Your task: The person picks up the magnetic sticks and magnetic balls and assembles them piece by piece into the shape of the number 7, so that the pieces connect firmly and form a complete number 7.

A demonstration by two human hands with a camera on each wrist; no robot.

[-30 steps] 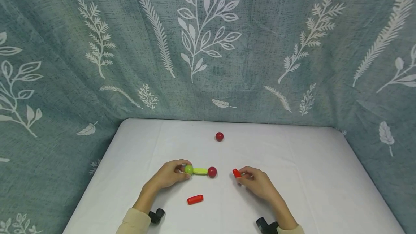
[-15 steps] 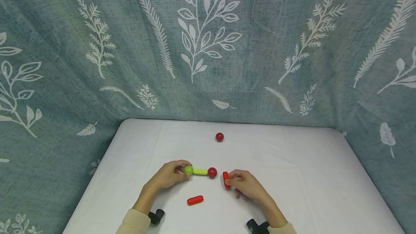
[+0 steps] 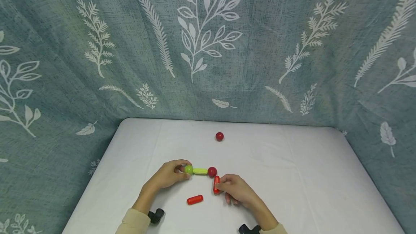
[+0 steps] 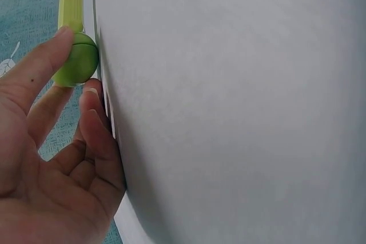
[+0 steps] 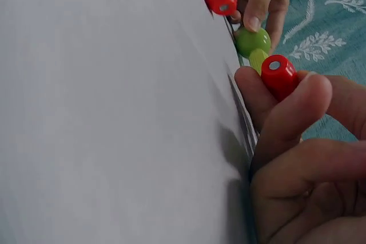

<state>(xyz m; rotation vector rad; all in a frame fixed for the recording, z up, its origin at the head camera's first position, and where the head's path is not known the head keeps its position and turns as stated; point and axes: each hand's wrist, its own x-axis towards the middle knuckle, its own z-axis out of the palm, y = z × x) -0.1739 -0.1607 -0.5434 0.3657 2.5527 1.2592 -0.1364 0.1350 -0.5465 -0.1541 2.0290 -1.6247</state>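
My left hand (image 3: 170, 173) pinches a green ball (image 3: 188, 169) between thumb and fingers, as the left wrist view also shows. A yellow-green rod (image 3: 200, 171) joins that ball to a dark red ball (image 3: 212, 172) on its right. In my right hand (image 3: 238, 189) a red rod (image 3: 216, 185) is pinched, its far end right by the dark red ball; whether they touch I cannot tell. The right wrist view shows a silvery disc on the near end of this red rod (image 5: 278, 77).
A second red rod (image 3: 195, 200) lies on the white table (image 3: 292, 176) in front of the joined pieces. Farther back sits a loose red ball (image 3: 219, 136). A patterned green curtain (image 3: 253, 82) hangs behind the table.
My right hand has moved left with the red rod, bringing it up to the dark red ball; the rod has turned to point away from me. My left hand stays put.
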